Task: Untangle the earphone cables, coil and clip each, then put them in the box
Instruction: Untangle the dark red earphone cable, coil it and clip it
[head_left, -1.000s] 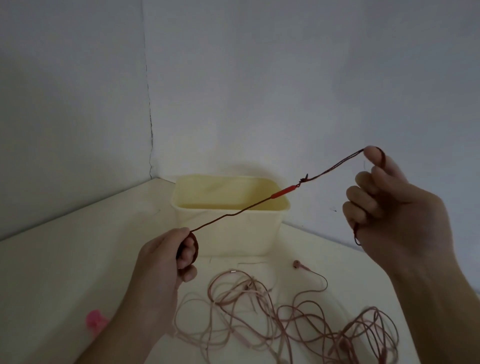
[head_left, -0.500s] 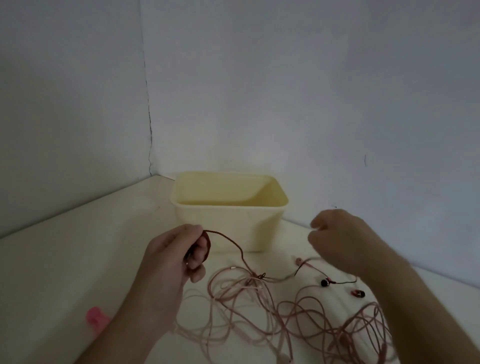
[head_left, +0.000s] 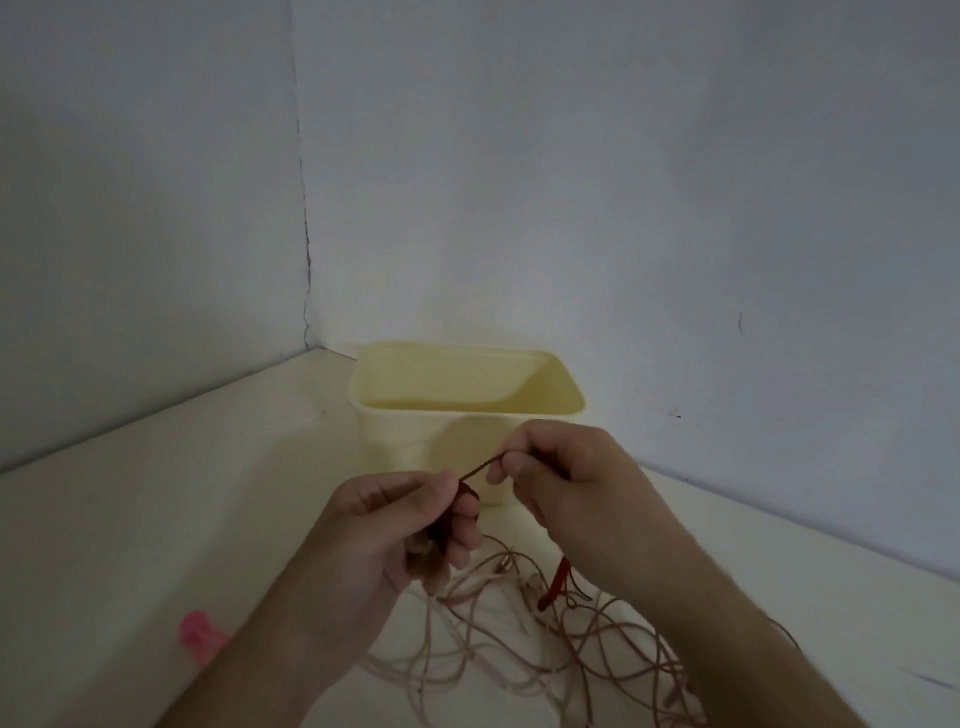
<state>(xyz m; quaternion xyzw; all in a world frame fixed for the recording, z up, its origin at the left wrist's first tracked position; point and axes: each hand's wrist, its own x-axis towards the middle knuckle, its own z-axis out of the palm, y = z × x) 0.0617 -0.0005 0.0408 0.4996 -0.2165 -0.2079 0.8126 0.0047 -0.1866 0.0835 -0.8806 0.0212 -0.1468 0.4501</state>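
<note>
A: Cable ends, can you see them?

B: No. The dark red cable shows only as a short taut stretch between the two hands; the rest is buried in the fists. A red piece hangs under the right wrist, blurred, and I cannot tell what part it is.

A: Which way does the stretch run?

B: Slanting, low at the left hand, higher at the right hand. The left fingers are curled around a small dark coil of it; the right thumb and forefinger pinch the upper end.

A: Where is all this?

B: Just in front of the cream box, above the table. The pink cable tangle lies below the hands, partly covered by the forearms and cut off at the bottom edge. A pink object at the left is half hidden by the left arm
</note>
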